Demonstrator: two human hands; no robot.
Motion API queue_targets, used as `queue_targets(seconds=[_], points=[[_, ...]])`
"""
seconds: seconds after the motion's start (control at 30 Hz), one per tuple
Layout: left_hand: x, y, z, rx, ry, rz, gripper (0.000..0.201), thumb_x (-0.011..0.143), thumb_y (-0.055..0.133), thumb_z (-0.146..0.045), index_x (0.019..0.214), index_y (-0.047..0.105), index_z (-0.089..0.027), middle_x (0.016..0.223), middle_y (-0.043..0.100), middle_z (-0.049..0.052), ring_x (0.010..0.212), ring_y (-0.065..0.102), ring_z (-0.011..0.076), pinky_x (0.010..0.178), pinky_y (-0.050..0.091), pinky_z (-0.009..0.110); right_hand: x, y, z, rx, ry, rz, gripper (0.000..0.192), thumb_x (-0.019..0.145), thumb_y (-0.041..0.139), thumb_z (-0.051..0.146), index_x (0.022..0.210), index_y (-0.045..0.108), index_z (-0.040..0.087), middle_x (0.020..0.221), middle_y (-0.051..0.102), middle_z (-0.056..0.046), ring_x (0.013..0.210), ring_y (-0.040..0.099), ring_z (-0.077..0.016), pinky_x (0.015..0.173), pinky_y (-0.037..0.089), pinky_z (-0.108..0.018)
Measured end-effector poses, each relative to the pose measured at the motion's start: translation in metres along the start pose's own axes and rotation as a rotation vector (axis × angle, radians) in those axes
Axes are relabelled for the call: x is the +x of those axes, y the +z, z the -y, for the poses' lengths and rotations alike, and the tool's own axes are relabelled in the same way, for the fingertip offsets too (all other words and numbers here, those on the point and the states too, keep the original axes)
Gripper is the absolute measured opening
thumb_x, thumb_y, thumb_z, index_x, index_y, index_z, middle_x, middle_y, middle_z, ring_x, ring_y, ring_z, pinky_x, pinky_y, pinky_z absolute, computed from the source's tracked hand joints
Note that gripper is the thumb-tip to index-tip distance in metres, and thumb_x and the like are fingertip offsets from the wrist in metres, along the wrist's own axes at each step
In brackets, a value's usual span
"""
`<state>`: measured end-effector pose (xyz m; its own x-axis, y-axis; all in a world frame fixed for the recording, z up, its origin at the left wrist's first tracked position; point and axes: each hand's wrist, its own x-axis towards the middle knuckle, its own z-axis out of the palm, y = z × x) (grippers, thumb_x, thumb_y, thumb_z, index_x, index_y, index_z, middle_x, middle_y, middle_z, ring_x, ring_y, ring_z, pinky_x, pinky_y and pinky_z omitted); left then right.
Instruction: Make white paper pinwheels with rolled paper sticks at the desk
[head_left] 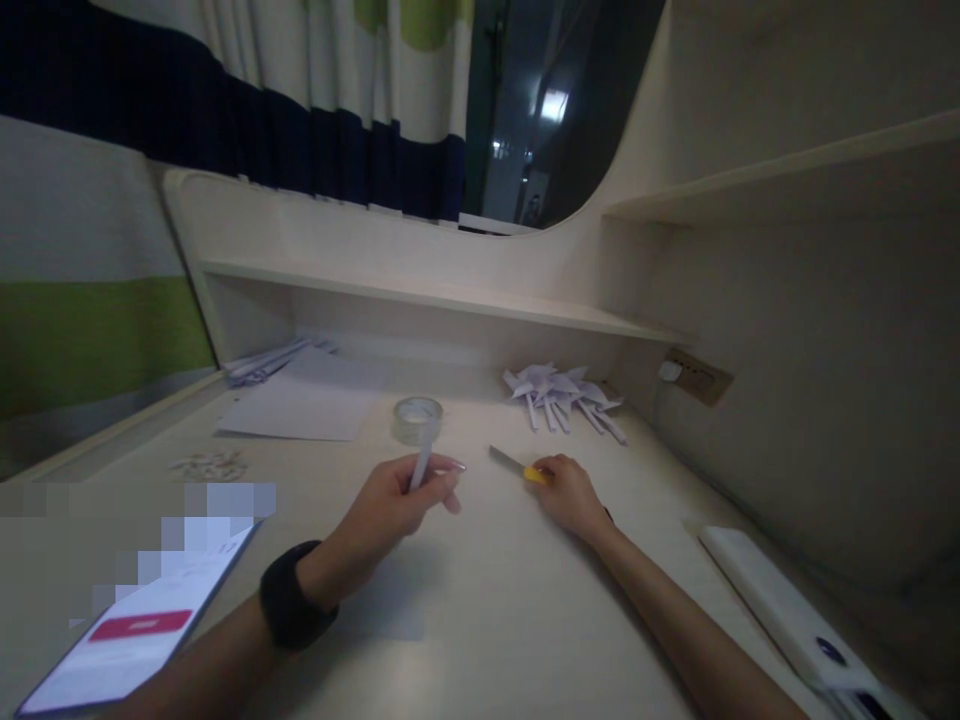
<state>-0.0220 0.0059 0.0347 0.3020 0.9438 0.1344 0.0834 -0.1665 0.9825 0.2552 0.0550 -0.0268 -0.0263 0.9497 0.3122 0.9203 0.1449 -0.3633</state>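
Observation:
My left hand (409, 495), with a black band on its wrist, is closed around a thin rolled paper stick (423, 462) that points upward. Just behind the stick, a roll of clear tape (417, 418) lies on the desk. My right hand (568, 492) rests low over the desk, fingers closed on a yellow utility knife (535, 475) whose blade points to the far left. Several white paper pinwheels (551, 385) with paper sticks are piled at the back right, beyond my right hand.
White paper sheets (300, 395) lie at the back left, rolled paper (281, 360) behind them. A pile of small pale pieces (210, 465) sits nearer, above a lit phone or tablet (150, 620). A long white device (780, 600) lies at right. A shelf (420, 295) spans the back.

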Motion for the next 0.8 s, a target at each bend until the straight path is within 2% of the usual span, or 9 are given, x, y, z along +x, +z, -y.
queue_targets(seconds=[0.1,0.17,0.23,0.3,0.4,0.5,0.63,0.73,0.8], points=[[-0.003,0.004,0.009,-0.02,0.011,0.046,0.039,0.083,0.057,-0.044,0.104,0.063,-0.012,0.066,0.064,0.003,0.043,0.033,0.0064,0.04,0.023,0.019,-0.002,-0.001,0.006,0.004,-0.002,-0.04,0.019,0.073,0.066,0.023,0.089,0.071,0.014,0.089,0.069,-0.009,0.087,0.059,-0.0238,0.081,0.042,-0.032],[-0.004,0.005,0.017,-0.016,0.009,0.079,0.04,0.083,0.057,-0.044,0.107,0.062,-0.012,0.065,0.064,0.002,0.043,0.034,0.0067,0.04,0.024,0.019,-0.006,-0.004,0.019,0.063,-0.013,-0.087,0.018,0.075,0.065,0.024,0.088,0.07,0.015,0.094,0.069,-0.01,0.092,0.059,-0.0241,0.085,0.041,-0.034],[-0.005,0.006,0.024,0.013,0.01,0.106,0.04,0.083,0.056,-0.044,0.107,0.062,-0.012,0.064,0.064,0.002,0.044,0.035,0.0073,0.04,0.025,0.019,-0.011,-0.008,0.041,0.353,-0.011,-0.136,0.018,0.078,0.063,0.031,0.085,0.07,0.016,0.09,0.07,-0.008,0.085,0.061,-0.0219,0.079,0.044,-0.034],[-0.005,0.007,0.028,0.05,0.016,0.123,0.039,0.083,0.056,-0.043,0.107,0.063,-0.012,0.063,0.065,0.002,0.044,0.036,0.0079,0.041,0.025,0.019,-0.018,-0.012,0.067,0.695,-0.011,-0.005,0.028,0.08,0.061,0.043,0.078,0.07,0.016,0.074,0.069,-0.005,0.068,0.061,-0.0185,0.065,0.047,-0.031],[-0.004,0.008,0.031,0.086,0.044,0.138,0.037,0.084,0.055,-0.041,0.105,0.064,-0.012,0.062,0.065,0.002,0.045,0.038,0.0085,0.042,0.027,0.02,-0.026,-0.015,0.099,0.925,-0.047,0.081,0.028,0.073,0.068,0.045,0.074,0.071,0.017,0.068,0.069,-0.003,0.062,0.059,-0.0153,0.06,0.045,-0.027],[-0.004,0.008,0.031,0.12,0.088,0.153,0.035,0.084,0.054,-0.038,0.106,0.066,-0.013,0.061,0.066,0.001,0.046,0.04,0.009,0.044,0.028,0.02,-0.032,-0.014,0.112,0.993,-0.019,0.084,0.023,0.066,0.075,0.039,0.068,0.07,0.017,0.065,0.068,-0.003,0.059,0.059,-0.0142,0.059,0.045,-0.026],[-0.004,0.008,0.031,0.159,0.107,0.157,0.033,0.085,0.054,-0.034,0.109,0.066,-0.015,0.061,0.066,0.0,0.048,0.044,0.0098,0.046,0.03,0.02,-0.035,-0.011,0.11,1.063,0.038,0.061,0.018,0.064,0.076,0.033,0.064,0.067,0.017,0.061,0.066,-0.001,0.056,0.058,-0.014,0.057,0.045,-0.026],[-0.004,0.007,0.033,0.164,0.108,0.166,0.034,0.085,0.054,-0.033,0.112,0.066,-0.016,0.062,0.067,0.0,0.05,0.046,0.0104,0.047,0.031,0.021,-0.037,-0.012,0.109,0.978,-0.01,0.008,0.012,0.067,0.072,0.027,0.065,0.065,0.017,0.063,0.066,-0.002,0.058,0.058,-0.0149,0.057,0.046,-0.027],[-0.003,0.006,0.035,0.167,0.112,0.173,0.035,0.085,0.055,-0.033,0.114,0.065,-0.016,0.062,0.067,0.0,0.05,0.046,0.0104,0.048,0.032,0.021,-0.04,-0.013,0.111,0.878,-0.089,-0.077,0.007,0.072,0.067,0.023,0.067,0.064,0.018,0.067,0.065,-0.002,0.063,0.059,-0.0152,0.061,0.046,-0.027]])
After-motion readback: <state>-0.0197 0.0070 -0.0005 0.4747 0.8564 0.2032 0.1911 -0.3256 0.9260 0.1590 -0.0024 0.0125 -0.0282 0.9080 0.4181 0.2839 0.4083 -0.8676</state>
